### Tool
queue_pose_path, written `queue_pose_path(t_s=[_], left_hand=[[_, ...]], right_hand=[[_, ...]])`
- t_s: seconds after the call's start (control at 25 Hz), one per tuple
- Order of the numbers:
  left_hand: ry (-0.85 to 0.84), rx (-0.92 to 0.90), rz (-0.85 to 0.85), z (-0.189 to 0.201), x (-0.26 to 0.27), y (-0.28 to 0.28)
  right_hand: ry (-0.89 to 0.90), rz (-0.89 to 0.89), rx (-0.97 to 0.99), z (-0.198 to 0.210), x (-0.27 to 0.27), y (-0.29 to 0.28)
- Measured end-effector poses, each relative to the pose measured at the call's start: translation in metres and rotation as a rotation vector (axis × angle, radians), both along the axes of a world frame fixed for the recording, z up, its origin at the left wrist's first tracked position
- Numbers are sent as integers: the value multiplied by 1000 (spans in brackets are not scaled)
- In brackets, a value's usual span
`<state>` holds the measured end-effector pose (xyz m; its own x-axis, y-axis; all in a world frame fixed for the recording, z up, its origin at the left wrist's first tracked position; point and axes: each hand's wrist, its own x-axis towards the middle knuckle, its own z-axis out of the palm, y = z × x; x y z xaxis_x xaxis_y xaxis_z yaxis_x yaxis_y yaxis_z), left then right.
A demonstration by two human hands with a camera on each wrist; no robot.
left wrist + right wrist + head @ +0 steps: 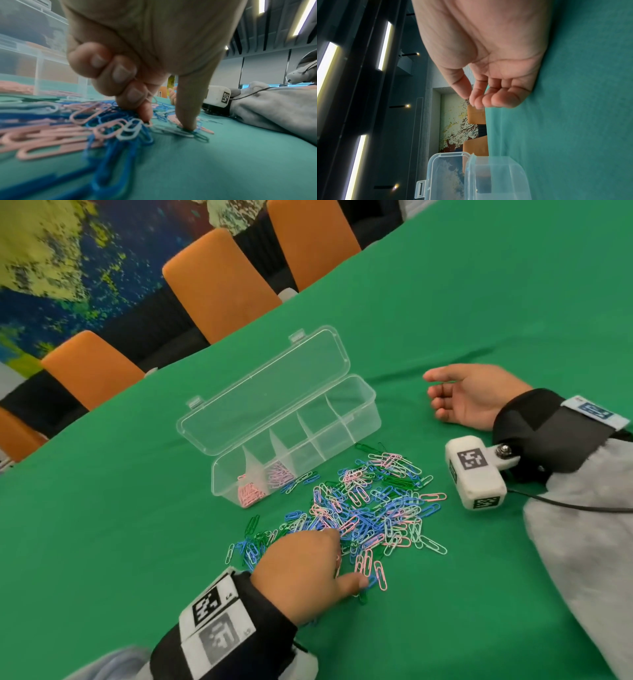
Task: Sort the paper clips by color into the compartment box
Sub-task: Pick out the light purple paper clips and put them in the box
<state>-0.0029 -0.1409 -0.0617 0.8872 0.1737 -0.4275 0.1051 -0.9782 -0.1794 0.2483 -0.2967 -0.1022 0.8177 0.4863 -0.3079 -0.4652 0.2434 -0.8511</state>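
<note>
On the far left, orange chairs (219, 285) stand along the far side of a table with a green cloth (479, 302).

A clear compartment box (298, 433) sits on the cloth, a little left of the middle. Its lid (263, 392) is open and leans back toward the chairs. Pink paper clips (251, 491) lie in the leftmost part of the box. More pink ones (279, 474) lie in the next part to the right. The other parts of the box look bare.

Just near the box, on the near side of it, lies a big loose pile of paper clips (370, 508). They are blue, pink, green and white, all mixed up.

The left hand (301, 573) is down on the near left edge of the pile. In the left wrist view, its fingers (120, 75) are curled in, and a thin pink clip (150, 94) is tucked under them. The pointer finger and the thumb (187, 108) reach down and touch the clips on the cloth. The thumb tip presses on a green clip (199, 135).

To the right of the box, the right hand (472, 395) rests on its side on the cloth, well apart from the pile. Its fingers are loosely bent and it holds nothing. A white block with black square marks (474, 474) is strapped to that wrist, next to a grey sleeve (582, 525).
</note>
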Motion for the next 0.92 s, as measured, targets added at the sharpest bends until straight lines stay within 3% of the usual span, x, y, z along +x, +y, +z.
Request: queue_pose_path(t_s=[0.36,0.64,0.76,0.92], left_hand=[[-6,-224,13,2,7,6],[-16,-186,-47,-5,11,4],[-30,-214,-96,-8,12,4],[-89,-278,-102,-8,8,19]], right_hand=[[-1,0,3,-2,3,-2],[-270,200,-20,35,-21,10],[-519,393,-141,60,-50,23],[-974,947,-512,68,-97,30]])
